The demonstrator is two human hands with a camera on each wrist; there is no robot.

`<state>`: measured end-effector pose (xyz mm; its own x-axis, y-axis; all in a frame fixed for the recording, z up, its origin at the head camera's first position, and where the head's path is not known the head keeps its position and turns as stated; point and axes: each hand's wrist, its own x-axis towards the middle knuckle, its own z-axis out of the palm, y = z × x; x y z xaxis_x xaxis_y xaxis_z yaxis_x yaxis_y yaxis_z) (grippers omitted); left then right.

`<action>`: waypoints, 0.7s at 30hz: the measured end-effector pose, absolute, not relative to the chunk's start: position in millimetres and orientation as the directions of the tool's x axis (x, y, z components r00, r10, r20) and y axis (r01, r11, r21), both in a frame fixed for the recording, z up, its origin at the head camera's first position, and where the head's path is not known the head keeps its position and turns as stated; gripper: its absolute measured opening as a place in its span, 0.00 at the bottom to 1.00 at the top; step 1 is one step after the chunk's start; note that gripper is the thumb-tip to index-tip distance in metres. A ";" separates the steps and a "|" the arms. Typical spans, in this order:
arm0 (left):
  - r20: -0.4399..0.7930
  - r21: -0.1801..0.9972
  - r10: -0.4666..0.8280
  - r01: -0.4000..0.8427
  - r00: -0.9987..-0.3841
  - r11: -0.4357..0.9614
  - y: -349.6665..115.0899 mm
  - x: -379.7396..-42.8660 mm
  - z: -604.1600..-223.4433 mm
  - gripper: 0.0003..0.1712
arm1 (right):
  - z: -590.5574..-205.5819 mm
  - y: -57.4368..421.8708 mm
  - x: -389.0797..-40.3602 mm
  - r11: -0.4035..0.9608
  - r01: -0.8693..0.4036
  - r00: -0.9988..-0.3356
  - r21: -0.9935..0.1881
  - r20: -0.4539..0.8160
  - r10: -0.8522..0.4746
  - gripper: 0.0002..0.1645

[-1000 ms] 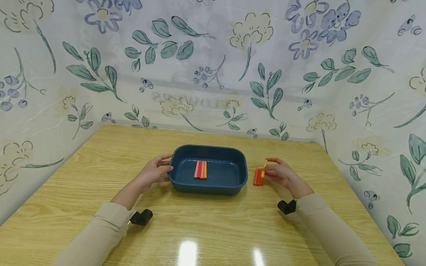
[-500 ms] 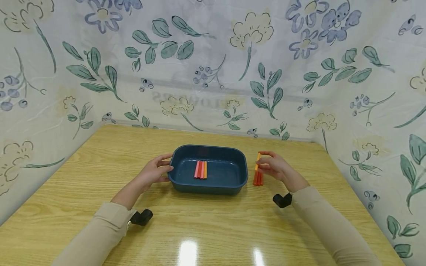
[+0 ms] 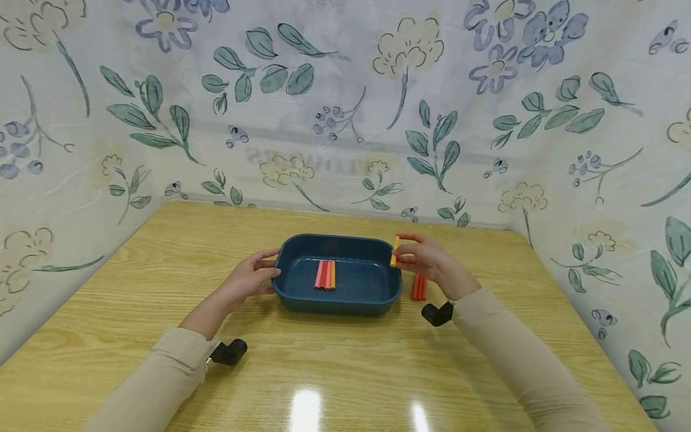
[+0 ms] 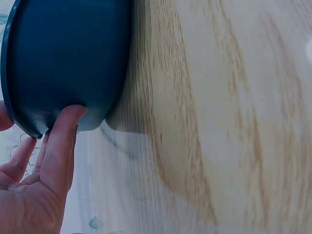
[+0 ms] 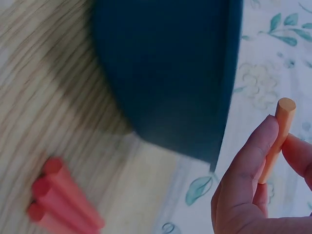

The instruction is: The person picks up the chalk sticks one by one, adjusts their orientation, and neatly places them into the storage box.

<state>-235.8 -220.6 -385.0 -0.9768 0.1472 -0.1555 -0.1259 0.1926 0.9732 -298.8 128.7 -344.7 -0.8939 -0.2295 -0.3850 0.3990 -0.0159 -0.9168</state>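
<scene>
Presently, the right hand (image 3: 427, 259) pinches an orange stick (image 3: 395, 252) at its fingertips, the stick slightly tilted. Immediately to that hand's left sits the blue tray (image 3: 332, 308). The stick is raised at the tray's right rim; the right wrist view shows it apart from the outer wall. Below the right hand, just outside the tray, three red sticks (image 5: 66, 199) lie together on the wooden table (image 3: 335, 366). The left hand (image 3: 249, 278) grips the tray's opposite end, thumb at the rim and fingers against the outer wall. To the right of the left hand, four sticks (image 3: 325, 276), pink, red and orange, lie side by side on the tray floor. Beyond both hands hangs a floral cloth (image 3: 335, 162). Beige sleeves (image 3: 529, 363) cover both forearms.
</scene>
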 end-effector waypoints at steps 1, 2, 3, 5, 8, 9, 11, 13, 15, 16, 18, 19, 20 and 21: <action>-0.154 0.973 0.147 -0.124 -0.977 0.193 -220.7 -235.8 -384.8 0.33 | -343.8 125.2 -299.4 -0.017 0.399 -0.893 -0.917 -0.384 -0.236 0.36; -0.152 0.973 0.147 -0.122 -0.977 0.194 -220.9 -235.8 -384.6 0.33 | -342.6 121.4 -299.6 -0.013 0.397 -0.893 -0.918 -0.383 -0.236 0.36; -0.152 0.973 0.147 -0.122 -0.977 0.194 -221.1 -235.9 -384.6 0.33 | -341.1 117.6 -299.7 -0.008 0.397 -0.893 -0.918 -0.384 -0.236 0.35; -0.151 0.974 0.149 -0.121 -0.977 0.194 -221.7 -235.5 -384.7 0.33 | -338.9 109.7 -300.5 -0.006 0.397 -0.892 -0.918 -0.384 -0.239 0.35; -0.155 0.974 0.146 -0.126 -0.977 0.189 -222.8 -235.2 -385.8 0.33 | -335.5 97.7 -301.8 0.010 0.389 -0.888 -0.921 -0.378 -0.261 0.35; -0.155 0.974 0.146 -0.127 -0.977 0.188 -223.2 -235.1 -386.3 0.33 | -334.5 94.0 -302.4 0.015 0.389 -0.886 -0.921 -0.379 -0.267 0.35; -0.156 0.974 0.145 -0.128 -0.977 0.186 -224.0 -235.5 -387.3 0.33 | -333.2 87.0 -303.9 0.028 0.388 -0.882 -0.921 -0.380 -0.280 0.34; -0.151 0.975 0.148 -0.122 -0.977 0.186 -224.4 -235.5 -387.7 0.33 | -331.9 80.4 -305.9 0.033 0.398 -0.875 -0.917 -0.391 -0.285 0.33; -0.149 0.975 0.150 -0.120 -0.977 0.186 -224.4 -236.3 -388.4 0.33 | -330.6 74.1 -308.5 0.044 0.402 -0.871 -0.914 -0.397 -0.290 0.32; -0.147 0.975 0.151 -0.118 -0.977 0.187 -224.3 -236.5 -388.3 0.33 | -330.1 70.9 -309.8 0.050 0.405 -0.868 -0.913 -0.401 -0.294 0.32; -0.147 0.975 0.152 -0.118 -0.977 0.188 -223.6 -236.6 -387.7 0.33 | -329.1 64.2 -312.5 0.053 0.414 -0.862 -0.909 -0.410 -0.297 0.31; -0.149 0.975 0.151 -0.119 -0.977 0.188 -223.1 -236.6 -387.3 0.33 | -328.7 60.9 -313.8 0.058 0.415 -0.859 -0.908 -0.412 -0.304 0.30; -0.152 0.974 0.150 -0.122 -0.977 0.190 -222.8 -236.5 -386.9 0.33 | -328.5 57.8 -315.1 0.061 0.417 -0.857 -0.907 -0.415 -0.307 0.30; -0.152 0.974 0.151 -0.122 -0.977 0.190 -222.3 -236.1 -386.2 0.33 | -328.4 54.6 -316.6 0.062 0.422 -0.854 -0.904 -0.420 -0.306 0.29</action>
<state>-236.1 -222.3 -386.2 -0.9767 0.1514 -0.1519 -0.1219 0.1904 0.9741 -316.6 54.6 -328.4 -0.8543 -0.3059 -0.4202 0.4225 0.0622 -0.9042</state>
